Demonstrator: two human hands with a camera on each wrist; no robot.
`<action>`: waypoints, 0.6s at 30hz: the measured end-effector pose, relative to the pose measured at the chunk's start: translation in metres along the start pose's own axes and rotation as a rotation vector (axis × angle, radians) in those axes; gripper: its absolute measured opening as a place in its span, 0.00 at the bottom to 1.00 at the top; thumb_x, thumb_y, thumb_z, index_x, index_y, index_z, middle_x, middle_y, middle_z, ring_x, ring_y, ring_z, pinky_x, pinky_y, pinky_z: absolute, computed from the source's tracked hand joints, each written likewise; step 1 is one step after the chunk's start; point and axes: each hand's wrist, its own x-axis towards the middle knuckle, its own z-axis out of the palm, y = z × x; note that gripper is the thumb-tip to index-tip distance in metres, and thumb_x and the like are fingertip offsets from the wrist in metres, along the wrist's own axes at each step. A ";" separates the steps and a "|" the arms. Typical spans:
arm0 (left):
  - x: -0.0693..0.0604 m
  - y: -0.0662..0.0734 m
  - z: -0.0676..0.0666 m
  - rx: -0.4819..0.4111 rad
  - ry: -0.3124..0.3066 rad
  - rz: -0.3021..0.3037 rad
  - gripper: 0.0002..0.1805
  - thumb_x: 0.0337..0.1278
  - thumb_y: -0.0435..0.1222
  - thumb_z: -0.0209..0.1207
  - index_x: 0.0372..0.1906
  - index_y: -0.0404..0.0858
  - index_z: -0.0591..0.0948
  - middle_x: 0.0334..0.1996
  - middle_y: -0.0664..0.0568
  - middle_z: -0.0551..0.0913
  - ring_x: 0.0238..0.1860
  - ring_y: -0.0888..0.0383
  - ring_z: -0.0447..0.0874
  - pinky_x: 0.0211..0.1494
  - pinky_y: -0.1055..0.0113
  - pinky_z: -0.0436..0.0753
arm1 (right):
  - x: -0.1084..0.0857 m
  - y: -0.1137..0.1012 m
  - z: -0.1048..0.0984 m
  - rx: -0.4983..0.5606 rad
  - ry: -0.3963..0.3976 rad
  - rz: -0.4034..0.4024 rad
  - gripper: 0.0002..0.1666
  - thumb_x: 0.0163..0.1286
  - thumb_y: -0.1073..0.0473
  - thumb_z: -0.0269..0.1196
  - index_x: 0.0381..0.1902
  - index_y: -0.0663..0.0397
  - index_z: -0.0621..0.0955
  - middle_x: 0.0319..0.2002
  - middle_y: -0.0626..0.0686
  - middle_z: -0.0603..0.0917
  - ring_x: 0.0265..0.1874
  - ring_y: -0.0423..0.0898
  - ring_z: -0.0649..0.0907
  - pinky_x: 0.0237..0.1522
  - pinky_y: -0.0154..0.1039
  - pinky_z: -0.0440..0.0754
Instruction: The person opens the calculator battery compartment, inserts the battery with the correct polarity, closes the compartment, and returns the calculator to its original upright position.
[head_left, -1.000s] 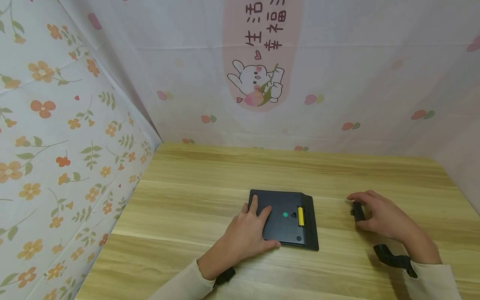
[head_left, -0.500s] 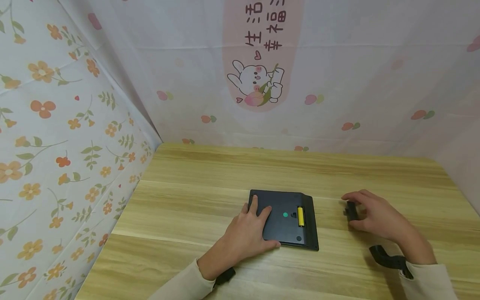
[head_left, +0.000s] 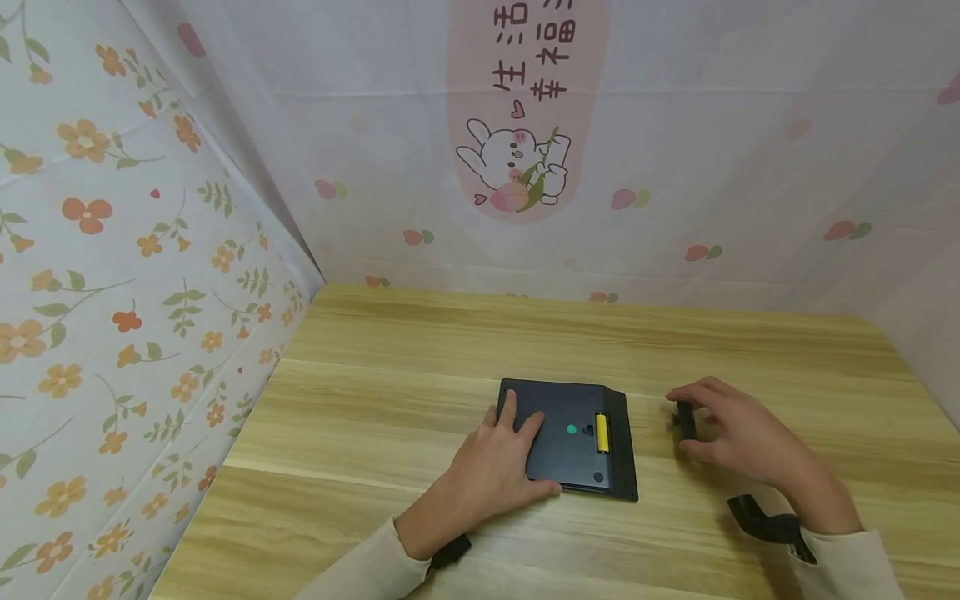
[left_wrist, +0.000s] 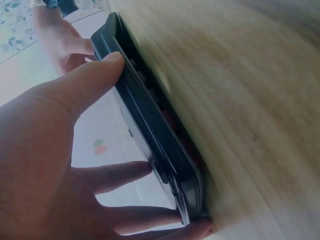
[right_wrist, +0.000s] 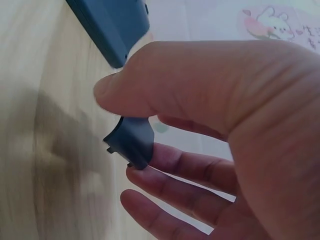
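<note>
My left grip [head_left: 487, 467], spread wide, steadied the face-down calculator [head_left: 566, 458], well in from the far edge of the bench [head_left: 390, 417]; my right grip [head_left: 738, 432] pinched the battery cover [right_wrist: 134, 140], nearer the right edge. Tabs [right_wrist: 110, 149] first, level over the yellow battery [head_left: 602, 433], seemed best.

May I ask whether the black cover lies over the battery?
No, the right hand holds the black cover away from the yellow battery.

Head view: soft, even illumination; a faint shadow falls on the tabletop [head_left: 412, 350] below the right hand [head_left: 738, 433]. Left wrist view: pale cloth [left_wrist: 102, 125] washed out, wood grain blurred. Right wrist view: dimmer, broad soft shadow at left.
</note>
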 end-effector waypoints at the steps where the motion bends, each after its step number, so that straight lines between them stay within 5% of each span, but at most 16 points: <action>1: 0.000 0.000 0.000 0.000 0.000 -0.001 0.52 0.57 0.71 0.73 0.79 0.44 0.79 0.79 0.28 0.69 0.67 0.29 0.82 0.46 0.52 0.93 | 0.001 -0.001 0.001 0.002 0.004 -0.010 0.38 0.56 0.61 0.86 0.64 0.59 0.84 0.57 0.58 0.84 0.46 0.58 0.90 0.45 0.58 0.90; 18: -0.001 -0.001 0.000 0.025 0.004 0.010 0.52 0.57 0.71 0.72 0.79 0.44 0.79 0.79 0.28 0.69 0.66 0.29 0.83 0.48 0.52 0.93 | 0.009 -0.023 0.011 -0.014 0.015 -0.108 0.36 0.57 0.63 0.85 0.62 0.57 0.84 0.56 0.54 0.84 0.47 0.55 0.90 0.45 0.55 0.91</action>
